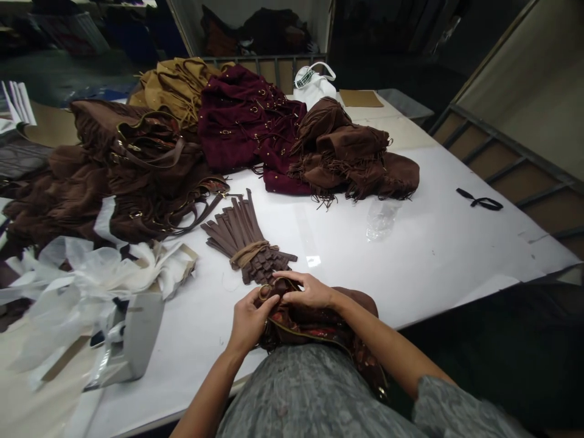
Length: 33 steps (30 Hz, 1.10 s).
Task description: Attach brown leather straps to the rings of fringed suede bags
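A brown handbag (360, 299) with a patterned red lining and a gold zip along its mouth lies at the table's front edge, against my body. My left hand (250, 317) pinches the bag's zipped rim at its left end, thumb on top. Close beside it, my right hand (312, 292) grips the same rim with thumb and fingers. Between the thumbs the rim is folded up, and the exact piece held is partly hidden by the fingers. Just beyond the hands lies a bundle of brown straps (249, 237), tied round with a tan cord.
Brown fringed bags (91, 182) pile up at left, with mustard (176, 85), burgundy (237, 121) and more brown bags (351, 146) behind. A box (143, 334) with white tissue stands front left. A black strap (481, 201) and clear plastic (382, 219) lie at right.
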{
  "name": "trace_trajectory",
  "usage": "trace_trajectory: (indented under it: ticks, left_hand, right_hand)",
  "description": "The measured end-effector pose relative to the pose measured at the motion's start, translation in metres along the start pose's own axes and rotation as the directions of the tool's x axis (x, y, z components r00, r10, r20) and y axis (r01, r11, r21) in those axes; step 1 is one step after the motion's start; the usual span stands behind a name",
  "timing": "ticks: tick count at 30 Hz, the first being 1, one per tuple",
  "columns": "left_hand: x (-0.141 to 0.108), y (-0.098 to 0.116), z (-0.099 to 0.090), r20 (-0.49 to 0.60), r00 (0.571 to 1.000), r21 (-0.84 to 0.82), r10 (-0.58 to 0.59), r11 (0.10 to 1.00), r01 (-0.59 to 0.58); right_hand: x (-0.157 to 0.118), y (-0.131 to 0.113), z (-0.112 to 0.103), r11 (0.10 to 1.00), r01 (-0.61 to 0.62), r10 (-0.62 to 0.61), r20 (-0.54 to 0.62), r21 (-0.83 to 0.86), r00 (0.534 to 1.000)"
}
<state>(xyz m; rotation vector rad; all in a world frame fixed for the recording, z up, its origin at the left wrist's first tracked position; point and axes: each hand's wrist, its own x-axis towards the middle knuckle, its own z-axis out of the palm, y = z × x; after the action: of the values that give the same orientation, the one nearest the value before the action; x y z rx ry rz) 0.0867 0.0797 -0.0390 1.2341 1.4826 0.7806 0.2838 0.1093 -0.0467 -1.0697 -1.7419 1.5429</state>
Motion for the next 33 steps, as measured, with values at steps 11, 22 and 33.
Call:
trace_trajectory:
  ticks: [11,22,33]
  left_hand:
    - [0.005,0.022,-0.003,-0.035,0.999,0.099,-0.018,0.995,0.021]
    - [0.065,0.023,-0.005,0.21,0.977,0.269,0.046,0.958,-0.103]
    - [0.24,-0.028,-0.012,-0.072,0.997,0.655,0.003,0.755,0.045]
  right_hand:
    - [0.019,0.017,0.017,0.942,-0.072,0.099,-0.065,0.327,0.993]
    - [0.012,0.028,0.026,0.913,-0.03,0.2,-0.384,0.406,0.901]
    - [0.023,0.082,0.011,0.781,-0.163,0.508,-0.463,0.603,0.726]
